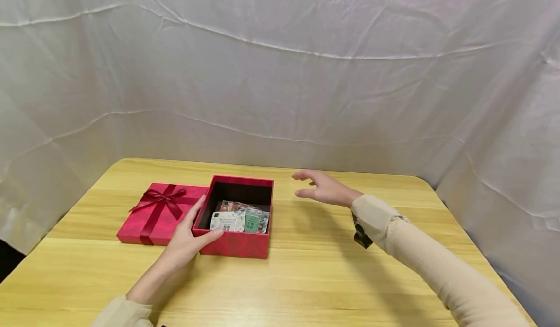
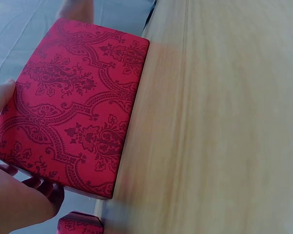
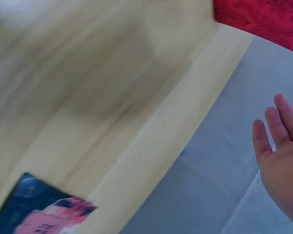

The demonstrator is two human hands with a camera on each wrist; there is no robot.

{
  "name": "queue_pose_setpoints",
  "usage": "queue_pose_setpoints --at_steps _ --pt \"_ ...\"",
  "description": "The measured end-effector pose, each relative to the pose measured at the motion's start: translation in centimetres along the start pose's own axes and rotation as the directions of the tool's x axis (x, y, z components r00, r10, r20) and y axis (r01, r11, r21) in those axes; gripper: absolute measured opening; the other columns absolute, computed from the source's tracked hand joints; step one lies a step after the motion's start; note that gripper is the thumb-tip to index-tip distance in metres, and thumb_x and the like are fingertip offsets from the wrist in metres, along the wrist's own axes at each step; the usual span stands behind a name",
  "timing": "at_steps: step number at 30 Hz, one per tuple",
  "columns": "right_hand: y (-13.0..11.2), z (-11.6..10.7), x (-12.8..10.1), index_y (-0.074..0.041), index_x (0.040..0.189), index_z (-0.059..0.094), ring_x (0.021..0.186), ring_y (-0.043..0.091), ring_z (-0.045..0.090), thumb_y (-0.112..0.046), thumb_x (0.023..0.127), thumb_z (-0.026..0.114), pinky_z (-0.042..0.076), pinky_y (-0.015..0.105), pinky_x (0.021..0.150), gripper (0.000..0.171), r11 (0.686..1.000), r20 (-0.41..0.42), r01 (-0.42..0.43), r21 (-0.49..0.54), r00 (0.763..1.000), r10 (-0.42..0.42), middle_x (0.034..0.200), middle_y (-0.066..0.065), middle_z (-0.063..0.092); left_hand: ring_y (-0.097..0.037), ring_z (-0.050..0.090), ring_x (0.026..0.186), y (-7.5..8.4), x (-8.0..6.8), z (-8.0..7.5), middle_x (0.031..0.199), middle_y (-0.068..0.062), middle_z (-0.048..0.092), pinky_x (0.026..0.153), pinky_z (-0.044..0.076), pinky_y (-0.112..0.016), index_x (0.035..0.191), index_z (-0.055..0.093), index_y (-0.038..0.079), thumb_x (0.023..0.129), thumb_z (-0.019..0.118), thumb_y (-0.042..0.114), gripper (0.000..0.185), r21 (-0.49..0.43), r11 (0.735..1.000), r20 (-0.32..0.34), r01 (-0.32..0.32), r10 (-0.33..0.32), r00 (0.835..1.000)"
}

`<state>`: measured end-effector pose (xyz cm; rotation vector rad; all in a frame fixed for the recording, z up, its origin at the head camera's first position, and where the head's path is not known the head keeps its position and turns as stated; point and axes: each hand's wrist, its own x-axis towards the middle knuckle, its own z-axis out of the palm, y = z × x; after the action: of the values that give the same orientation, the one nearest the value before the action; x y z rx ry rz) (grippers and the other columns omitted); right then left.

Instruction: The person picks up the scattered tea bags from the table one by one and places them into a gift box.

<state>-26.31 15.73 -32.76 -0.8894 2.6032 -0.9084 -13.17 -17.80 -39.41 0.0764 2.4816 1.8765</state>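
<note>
A red patterned gift box (image 1: pixel 236 244) stands without its lid on the table, left of the middle. Flat card-like packets, white, green and multicoloured (image 1: pixel 228 221), lie inside it. My left hand (image 1: pixel 185 239) grips the box's near left corner, its thumb along the front wall and its fingers at the left side. In the left wrist view the damask-patterned front wall (image 2: pixel 73 107) fills much of the picture. Off to the right of the box, my right hand (image 1: pixel 328 187) hovers above the table with parted fingers and holds nothing.
The red lid (image 1: pixel 131 227) with a dark red bow lies left of the box. In the right wrist view a dark and pink packet (image 3: pixel 49 214) lies on the wooden table (image 1: pixel 306 278). White cloth (image 1: pixel 280 98) hangs behind the table and at its sides.
</note>
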Motion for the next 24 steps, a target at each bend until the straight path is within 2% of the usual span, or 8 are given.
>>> queue_pose_setpoints --at_steps 8,11,13,14,15,18,21,24 --pt "5.0 -1.5 -3.4 -0.007 0.147 0.037 0.135 0.035 0.033 -0.031 0.093 0.065 0.026 0.057 0.108 0.066 0.993 -0.014 -0.097 0.062 0.995 0.098 0.146 0.015 0.041 -0.039 0.01 0.142 0.0 0.0 0.0 0.158 -0.016 0.014 0.107 0.018 -0.066 0.157 0.013 0.023 0.086 0.073 0.024 0.093 0.006 1.0 -0.001 0.009 -0.009 1.0" --pt "7.1 -2.1 -4.5 -0.005 0.146 0.037 0.128 0.037 0.041 -0.029 0.092 0.065 0.028 0.057 0.107 0.066 0.989 -0.042 -0.131 0.068 0.99 0.134 0.146 0.018 0.04 -0.039 0.01 0.142 -0.1 0.0 -0.1 0.158 -0.016 0.014 0.107 0.018 -0.066 0.157 0.013 0.023 0.087 0.073 0.025 0.092 0.008 1.0 -0.001 0.008 -0.008 1.0" --pt "8.4 -2.2 -5.2 -0.004 0.146 0.036 0.101 0.034 0.058 -0.026 0.093 0.064 0.037 0.055 0.101 0.064 0.983 -0.04 -0.164 0.088 0.985 0.168 0.146 0.021 0.038 -0.039 0.01 0.142 -0.1 0.0 -0.1 0.158 -0.016 0.014 0.107 0.019 -0.066 0.157 0.013 0.022 0.087 0.073 0.025 0.092 0.01 1.0 -0.006 0.005 -0.005 1.0" --pt "9.0 -2.3 -5.5 -0.004 0.146 0.036 0.084 0.031 0.061 -0.025 0.094 0.064 0.041 0.051 0.097 0.063 0.979 -0.037 -0.179 0.094 0.982 0.183 0.146 0.021 0.037 -0.039 0.01 0.142 -0.1 0.0 -0.2 0.158 -0.016 0.014 0.107 0.018 -0.066 0.157 0.013 0.022 0.086 0.073 0.025 0.093 0.009 1.0 -0.007 0.002 -0.002 1.0" --pt "9.5 -2.3 -5.8 -0.004 0.146 0.036 0.068 0.026 0.058 -0.023 0.094 0.063 0.047 0.047 0.087 0.062 0.972 -0.03 -0.204 0.116 0.977 0.209 0.147 0.022 0.036 -0.039 0.01 0.142 -0.1 0.0 -0.2 0.158 -0.016 0.014 0.107 0.018 -0.066 0.157 0.013 0.022 0.086 0.073 0.025 0.093 0.012 1.0 -0.01 0.0 0.0 1.0" --pt "10.8 -2.3 -6.7 -0.002 0.147 0.034 0.044 0.02 0.042 -0.019 0.094 0.063 0.046 0.035 0.06 0.062 0.954 -0.013 -0.246 0.172 0.968 0.252 0.145 0.026 0.034 -0.039 0.01 0.142 -0.1 0.0 -0.1 0.158 -0.017 0.015 0.107 0.017 -0.066 0.157 0.014 0.021 0.086 0.073 0.024 0.092 0.007 1.0 -0.01 -0.007 0.007 1.0" --pt "11.9 -2.5 -7.6 0.0 0.146 0.034 0.055 0.023 0.05 -0.016 0.092 0.065 0.041 0.032 0.049 0.064 0.928 -0.018 -0.283 0.241 0.955 0.296 0.129 0.034 0.044 -0.039 0.01 0.142 0.0 0.0 0.0 0.158 -0.017 0.016 0.107 0.017 -0.066 0.157 0.014 0.021 0.086 0.073 0.023 0.092 0.003 1.0 -0.008 -0.011 0.011 1.0" --pt "13.1 -2.7 -8.5 0.003 0.144 0.037 0.083 0.035 0.059 -0.017 0.09 0.069 0.049 0.035 0.061 0.066 0.936 -0.051 -0.28 0.211 0.954 0.297 0.127 0.034 0.048 -0.039 0.01 0.142 0.0 0.1 0.1 0.158 -0.017 0.016 0.107 0.016 -0.066 0.157 0.014 0.021 0.086 0.073 0.023 0.092 0.002 1.0 -0.008 -0.01 0.01 1.0"
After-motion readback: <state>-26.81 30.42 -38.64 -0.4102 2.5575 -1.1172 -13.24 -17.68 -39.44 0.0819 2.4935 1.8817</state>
